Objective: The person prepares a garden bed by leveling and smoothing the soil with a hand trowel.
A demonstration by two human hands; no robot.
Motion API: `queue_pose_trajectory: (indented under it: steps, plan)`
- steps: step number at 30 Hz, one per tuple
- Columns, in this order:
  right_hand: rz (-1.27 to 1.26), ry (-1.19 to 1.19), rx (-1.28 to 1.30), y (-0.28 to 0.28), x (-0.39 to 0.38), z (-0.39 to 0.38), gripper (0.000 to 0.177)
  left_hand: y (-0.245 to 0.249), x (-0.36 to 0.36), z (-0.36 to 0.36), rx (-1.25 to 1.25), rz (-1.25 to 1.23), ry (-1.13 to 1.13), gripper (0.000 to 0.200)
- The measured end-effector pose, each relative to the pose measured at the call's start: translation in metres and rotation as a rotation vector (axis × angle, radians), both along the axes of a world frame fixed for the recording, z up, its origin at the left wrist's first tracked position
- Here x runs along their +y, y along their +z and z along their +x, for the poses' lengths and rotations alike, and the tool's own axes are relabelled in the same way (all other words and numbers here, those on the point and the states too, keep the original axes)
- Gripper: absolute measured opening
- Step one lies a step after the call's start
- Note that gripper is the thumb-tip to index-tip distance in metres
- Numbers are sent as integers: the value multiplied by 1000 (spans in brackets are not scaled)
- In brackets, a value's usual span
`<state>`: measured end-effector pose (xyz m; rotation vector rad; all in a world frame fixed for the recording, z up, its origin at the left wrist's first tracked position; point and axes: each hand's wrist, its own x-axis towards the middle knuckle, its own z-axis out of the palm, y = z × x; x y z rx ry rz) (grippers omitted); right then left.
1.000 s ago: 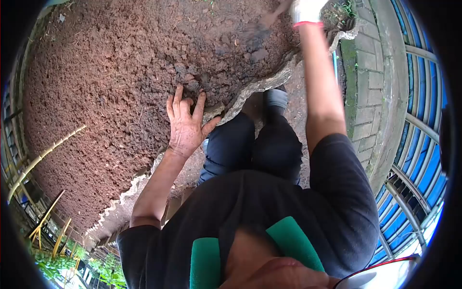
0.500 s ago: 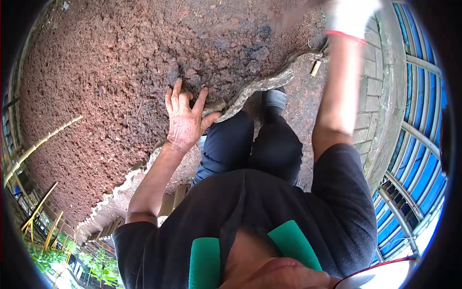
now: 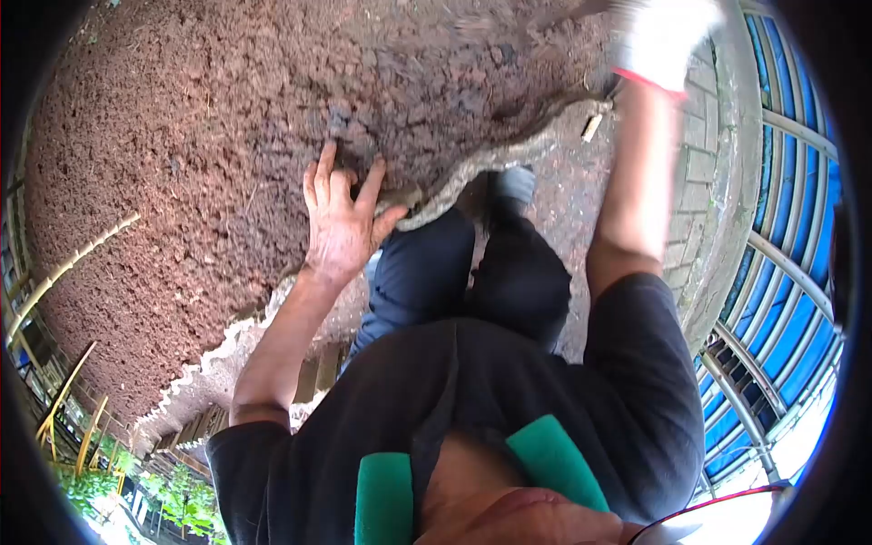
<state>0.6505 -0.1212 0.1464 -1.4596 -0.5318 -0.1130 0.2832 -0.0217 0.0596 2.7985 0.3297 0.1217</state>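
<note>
My bare left hand [image 3: 341,213] rests with its fingers spread on reddish-brown soil [image 3: 209,154]. Its thumb lies by a short, dirt-covered piece [image 3: 400,198] at the raised, uneven edging [image 3: 472,163] of the bed. At the upper right, my right hand [image 3: 663,41] wears a white glove with a red cuff and is blurred by motion. A smeared brown, elongated shape [image 3: 586,11] extends left from the glove over the soil. The glove looks closed around it, but what it is cannot be made out.
A small pale stick [image 3: 591,127] lies on the ground beyond the edging. Paving bricks [image 3: 695,154] and a curb run along the right, beside a metal railing with blue panels [image 3: 790,300]. A bamboo-like pole [image 3: 77,259] crosses the soil at left. My knees are beside the edging.
The view has shifted slightly. My left hand appears a little farther left, with its fingers still spread on the soil. My gloved right hand remains blurred at the upper right.
</note>
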Motion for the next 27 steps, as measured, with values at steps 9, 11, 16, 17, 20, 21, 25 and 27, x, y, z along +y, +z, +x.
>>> queue_pose_trajectory:
  steps: [9, 11, 16, 17, 20, 21, 25, 27]
  plan:
    - [36, 110, -384, -7, 36, -45, 12, 4, 0, 0, -36, 34, 2, 62]
    - [104, 125, -218, 66, 34, -75, 14, 3, 0, 1, -32, 30, -5, 62]
    - [-36, 64, 118, -57, 28, -12, 14, 3, 1, 1, -7, 19, 12, 60]
    - [-43, 70, 156, -93, 30, -4, 14, 3, -1, 1, -9, 24, 17, 60]
    - [-387, 62, -90, -92, 48, -73, 13, 4, -2, -2, -16, 20, 20, 62]
    - [-593, 7, -309, -61, 54, -100, 13, 3, 0, 1, -37, 11, 16, 63]
    - [20, 367, -222, 47, 56, -100, 15, -1, -1, -1, -26, 26, 25, 63]
    - [42, 548, -158, 79, 40, -85, 15, 0, -3, -1, -24, 37, 20, 61]
